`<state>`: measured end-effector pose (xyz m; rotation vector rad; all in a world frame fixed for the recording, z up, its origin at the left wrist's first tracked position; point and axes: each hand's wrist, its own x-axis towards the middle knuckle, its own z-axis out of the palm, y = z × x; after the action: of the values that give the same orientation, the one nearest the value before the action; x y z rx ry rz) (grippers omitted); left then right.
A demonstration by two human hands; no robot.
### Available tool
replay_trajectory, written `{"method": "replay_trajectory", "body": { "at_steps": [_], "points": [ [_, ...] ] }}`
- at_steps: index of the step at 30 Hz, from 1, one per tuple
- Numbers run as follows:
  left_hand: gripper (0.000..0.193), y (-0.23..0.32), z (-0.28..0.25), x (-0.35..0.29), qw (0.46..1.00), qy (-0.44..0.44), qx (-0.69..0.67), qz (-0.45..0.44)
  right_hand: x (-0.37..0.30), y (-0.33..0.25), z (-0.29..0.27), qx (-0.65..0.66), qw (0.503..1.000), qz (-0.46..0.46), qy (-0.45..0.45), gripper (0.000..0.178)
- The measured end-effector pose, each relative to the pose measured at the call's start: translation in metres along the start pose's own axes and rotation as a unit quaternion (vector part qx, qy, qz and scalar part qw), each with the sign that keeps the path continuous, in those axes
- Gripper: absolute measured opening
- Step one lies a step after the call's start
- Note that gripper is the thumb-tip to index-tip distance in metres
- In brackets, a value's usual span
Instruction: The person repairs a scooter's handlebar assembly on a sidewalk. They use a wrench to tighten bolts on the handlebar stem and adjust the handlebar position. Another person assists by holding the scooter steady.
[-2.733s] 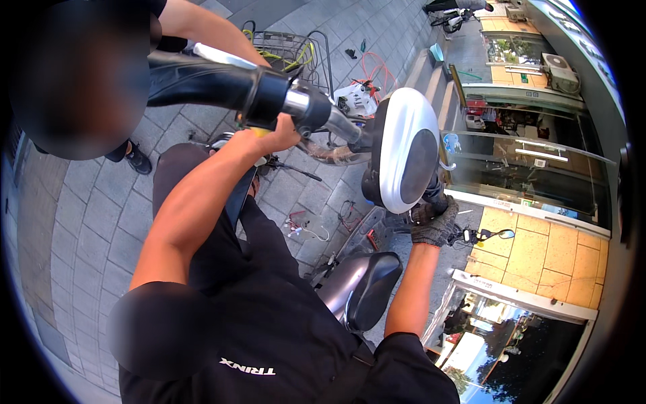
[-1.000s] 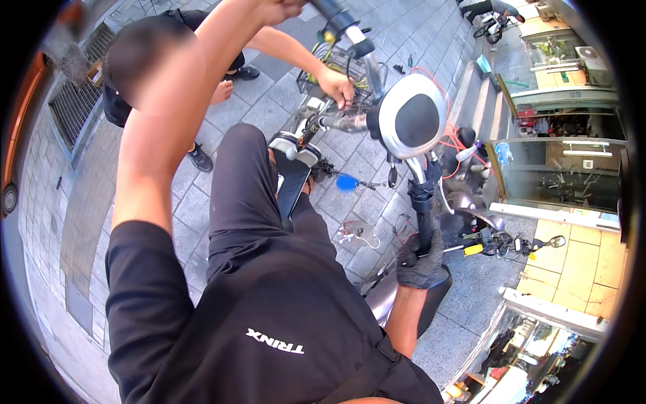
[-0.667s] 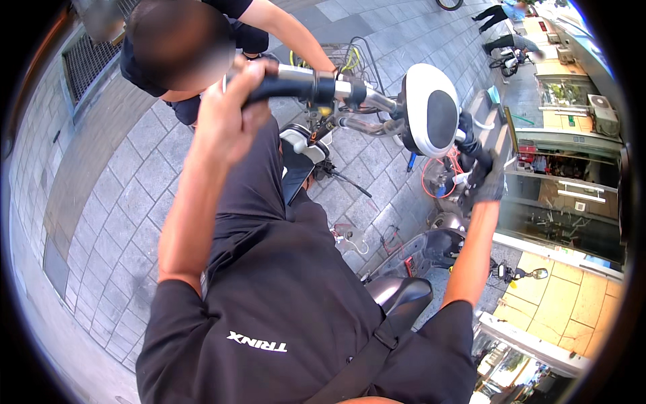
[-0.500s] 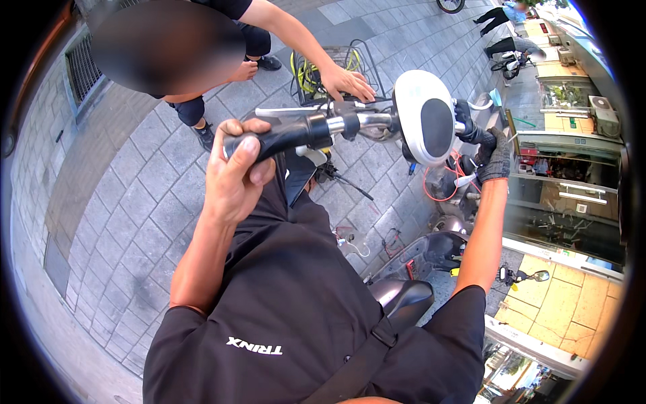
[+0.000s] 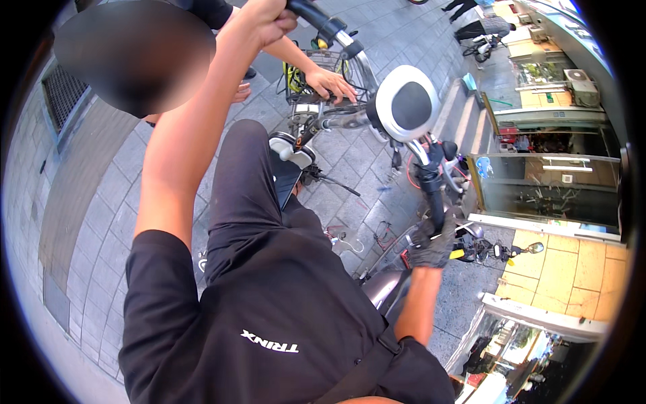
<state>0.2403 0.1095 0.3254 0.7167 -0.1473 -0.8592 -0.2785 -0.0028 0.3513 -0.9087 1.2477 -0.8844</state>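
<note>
We clench both black-gripped ends of a curved, silver metal handlebar (image 5: 365, 66); its long axis slants from our bare left hand (image 5: 272, 23), farther out, to our grey-gloved right hand (image 5: 431, 244), nearer us.

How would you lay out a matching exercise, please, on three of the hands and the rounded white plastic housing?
1. bare left hand
2. dark-grey gloved right hand
3. co-worker's bare hand near the housing
4. rounded white plastic housing

A. at the black right handlebar grip
B. open, fingers extended
C. at the black left handlebar grip
D. between those two grips

Pairs: 1-C; 2-A; 3-B; 4-D.
</note>
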Motion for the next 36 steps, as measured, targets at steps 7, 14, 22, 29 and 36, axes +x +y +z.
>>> {"method": "replay_trajectory", "body": {
  "at_steps": [7,14,22,29,36],
  "points": [
    [0.026,-0.008,-0.034,-0.018,0.994,-0.014,0.096,0.039,0.017,-0.012,0.026,0.036,0.997,-0.064,0.020,0.025],
    [0.018,-0.063,-0.022,-0.181,0.988,0.069,0.003,0.135,0.151,-0.076,0.028,0.017,0.990,-0.138,-0.023,0.018],
    [0.010,-0.099,-0.012,-0.262,0.978,0.150,-0.002,0.148,0.205,-0.112,0.083,-0.135,0.975,-0.113,-0.133,0.027],
    [0.022,-0.033,-0.010,-0.132,0.983,0.018,0.118,0.143,0.127,-0.062,0.016,-0.043,0.993,-0.107,-0.015,0.026],
    [0.021,-0.005,0.037,0.037,0.993,0.047,0.106,0.006,-0.019,0.024,-0.019,0.060,0.997,-0.017,-0.033,0.021]
  ]
}}
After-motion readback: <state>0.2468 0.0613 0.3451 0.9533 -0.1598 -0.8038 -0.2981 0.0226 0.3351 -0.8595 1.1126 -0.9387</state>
